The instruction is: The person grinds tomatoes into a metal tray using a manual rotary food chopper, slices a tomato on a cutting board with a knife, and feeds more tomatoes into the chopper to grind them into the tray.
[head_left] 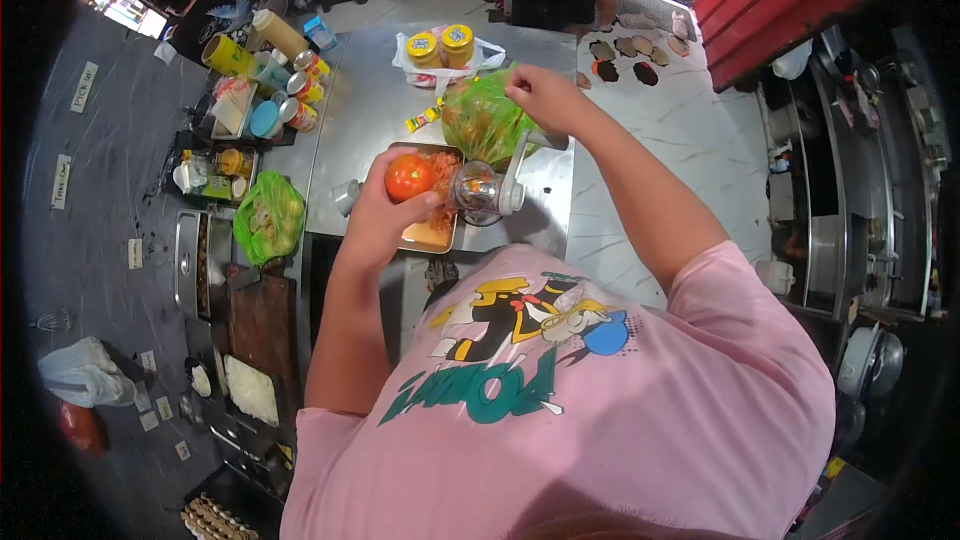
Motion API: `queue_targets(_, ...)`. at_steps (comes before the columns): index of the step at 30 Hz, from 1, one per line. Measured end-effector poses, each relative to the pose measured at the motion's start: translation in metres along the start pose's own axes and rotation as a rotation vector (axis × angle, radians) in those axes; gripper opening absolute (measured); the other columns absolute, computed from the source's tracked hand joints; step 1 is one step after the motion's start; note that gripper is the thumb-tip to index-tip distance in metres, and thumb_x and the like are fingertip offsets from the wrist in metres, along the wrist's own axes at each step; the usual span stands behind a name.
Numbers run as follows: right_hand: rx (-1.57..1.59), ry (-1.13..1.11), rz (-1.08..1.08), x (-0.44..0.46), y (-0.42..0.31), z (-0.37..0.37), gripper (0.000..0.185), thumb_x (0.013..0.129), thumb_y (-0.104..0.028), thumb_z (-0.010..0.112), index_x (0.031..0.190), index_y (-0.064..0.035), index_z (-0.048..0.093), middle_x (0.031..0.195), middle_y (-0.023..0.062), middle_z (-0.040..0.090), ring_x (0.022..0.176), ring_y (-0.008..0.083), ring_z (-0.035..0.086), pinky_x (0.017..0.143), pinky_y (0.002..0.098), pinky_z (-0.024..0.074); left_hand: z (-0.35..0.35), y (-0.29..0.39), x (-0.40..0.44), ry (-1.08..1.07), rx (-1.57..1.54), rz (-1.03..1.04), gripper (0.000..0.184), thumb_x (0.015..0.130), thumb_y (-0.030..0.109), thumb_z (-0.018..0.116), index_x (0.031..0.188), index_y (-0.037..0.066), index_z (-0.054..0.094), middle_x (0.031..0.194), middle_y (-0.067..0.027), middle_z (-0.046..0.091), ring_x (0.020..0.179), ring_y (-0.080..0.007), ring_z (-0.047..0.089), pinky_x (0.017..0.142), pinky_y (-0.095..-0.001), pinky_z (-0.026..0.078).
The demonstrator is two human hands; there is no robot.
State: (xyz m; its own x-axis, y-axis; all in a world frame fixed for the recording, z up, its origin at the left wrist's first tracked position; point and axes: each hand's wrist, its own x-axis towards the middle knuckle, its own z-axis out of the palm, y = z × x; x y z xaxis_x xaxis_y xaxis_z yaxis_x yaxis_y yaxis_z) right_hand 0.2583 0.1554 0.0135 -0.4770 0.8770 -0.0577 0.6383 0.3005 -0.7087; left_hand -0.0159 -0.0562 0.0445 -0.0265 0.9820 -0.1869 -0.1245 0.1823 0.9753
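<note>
Above the metal tray [448, 248], the left hand's [375, 220] grip holds a whole tomato [410, 178], which could roll off if the fingers slacken; whether the right hand [548, 100] pinches the green plastic bag [485, 120], I cannot tell.

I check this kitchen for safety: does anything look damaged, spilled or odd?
Dark and brownish patches on the pale floor off the far right corner of the metal table look odd: they break the marbled surface. Damage or objects, I cannot tell.
</note>
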Motion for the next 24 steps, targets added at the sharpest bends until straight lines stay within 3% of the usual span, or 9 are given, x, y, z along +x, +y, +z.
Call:
queue_targets(4, -0.119, 0.032, 0.058, 0.037, 0.044, 0.020, 0.029, 0.099, -0.025, 0.067, 0.111, -0.0001, 0.075, 0.107, 0.0224, 0.079, 0.102, 0.0433, 0.076, 0.092, 0.0492, 0.0595, -0.032, -0.006, -0.009, -0.061, -0.111, -0.129, 0.061, 0.098, 0.000, 0.074, 0.153, 0.008, 0.050, 0.116, -0.0099, 0.064, 0.092, -0.0173, 0.066, 0.084, -0.0322, 0.056)
queue_targets(7, -0.351, -0.105, 0.171, 0.059, 0.070, 0.031, 0.028, 0.093, -0.022, 0.068, 0.108, -0.0012, 0.081, 0.109, 0.0242, 0.080, 0.102, 0.0446, 0.077, 0.091, 0.0508, 0.0611, -0.050, -0.006, -0.017, -0.026, -0.056, -0.159, 0.057, 0.101, 0.001, 0.070, 0.154, 0.008, 0.050, 0.114, -0.0094, 0.064, 0.088, -0.0179, 0.065, 0.081, -0.0327, 0.056)
queue_targets(9, -0.733, -0.394, 0.145, 0.075, 0.088, 0.047, 0.025, 0.087, -0.018, 0.074, 0.102, -0.0023, 0.086, 0.111, 0.0239, 0.081, 0.100, 0.0452, 0.078, 0.089, 0.0525, 0.0625, -0.061, -0.004, -0.022, 0.012, -0.065, -0.218, 0.057, 0.101, 0.002, 0.070, 0.154, 0.007, 0.050, 0.112, -0.0086, 0.064, 0.089, -0.0172, 0.065, 0.080, -0.0330, 0.056)
queue_targets(16, -0.778, -0.461, 0.167, 0.102, 0.095, 0.083, 0.025, 0.079, -0.019, 0.085, 0.098, -0.0029, 0.087, 0.113, 0.0229, 0.082, 0.099, 0.0432, 0.079, 0.087, 0.0510, 0.0630, -0.103, -0.002, -0.031, 0.007, -0.063, -0.232, 0.056, 0.102, 0.005, 0.072, 0.154, 0.006, 0.050, 0.113, -0.0077, 0.065, 0.089, -0.0163, 0.065, 0.079, -0.0323, 0.055)
queue_targets(18, -0.806, -0.377, 0.017, 0.109, 0.093, 0.083, 0.028, 0.081, -0.021, 0.087, 0.101, -0.0025, 0.087, 0.115, 0.0227, 0.082, 0.102, 0.0421, 0.080, 0.090, 0.0487, 0.0633, -0.118, -0.002, -0.032, 0.033, -0.061, -0.206, 0.057, 0.102, 0.007, 0.072, 0.155, 0.006, 0.050, 0.114, -0.0078, 0.065, 0.089, -0.0167, 0.065, 0.079, -0.0323, 0.055)
queue_targets(22, -0.724, -0.313, -0.026, 0.114, 0.112, 0.091, 0.029, 0.085, -0.024, 0.086, 0.103, -0.0014, 0.087, 0.114, 0.0220, 0.082, 0.102, 0.0411, 0.080, 0.092, 0.0475, 0.0631, -0.145, 0.000, -0.037, 0.087, -0.140, -0.159, 0.059, 0.102, 0.007, 0.073, 0.156, 0.005, 0.049, 0.117, -0.0084, 0.066, 0.090, -0.0173, 0.065, 0.080, -0.0333, 0.055)
queue_targets(24, -0.820, -0.402, 0.115, 0.123, 0.125, 0.097, 0.029, 0.088, -0.026, 0.082, 0.104, -0.0031, 0.087, 0.113, 0.0213, 0.082, 0.102, 0.0407, 0.079, 0.092, 0.0477, 0.0630, -0.153, 0.001, -0.042, 0.124, -0.143, -0.164, 0.060, 0.102, 0.006, 0.073, 0.157, 0.005, 0.048, 0.118, -0.0086, 0.066, 0.090, -0.0173, 0.066, 0.081, -0.0336, 0.055)
